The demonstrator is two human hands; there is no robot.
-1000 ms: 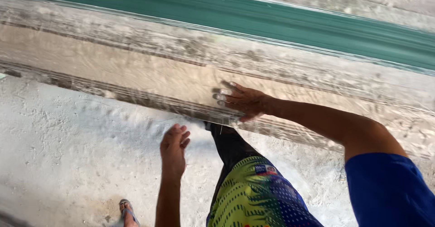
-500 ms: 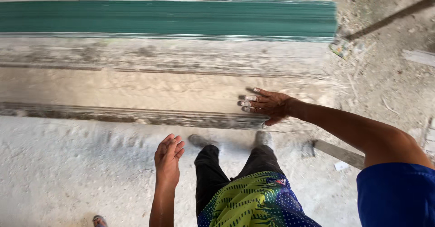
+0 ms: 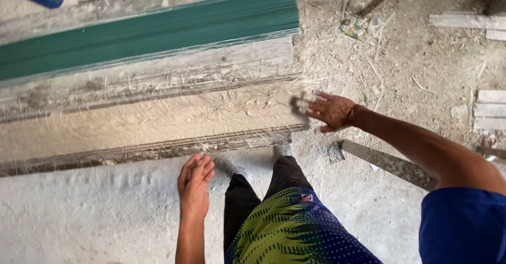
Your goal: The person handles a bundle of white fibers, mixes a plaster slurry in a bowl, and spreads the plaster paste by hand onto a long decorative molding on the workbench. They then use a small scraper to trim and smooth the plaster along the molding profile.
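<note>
At the end of the long, dusty pale board stack [image 3: 158, 116], the right hand [image 3: 332, 111] rests with fingers spread, gripping nothing; the left hand [image 3: 194, 185] hangs open, empty. Frayed fibres along the stack's edge could splinter the resting palm.

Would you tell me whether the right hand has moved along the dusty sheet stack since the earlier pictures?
Yes. The right hand has slid rightward along the sheet stack and is now at its right end, fingertips at the corner.
</note>
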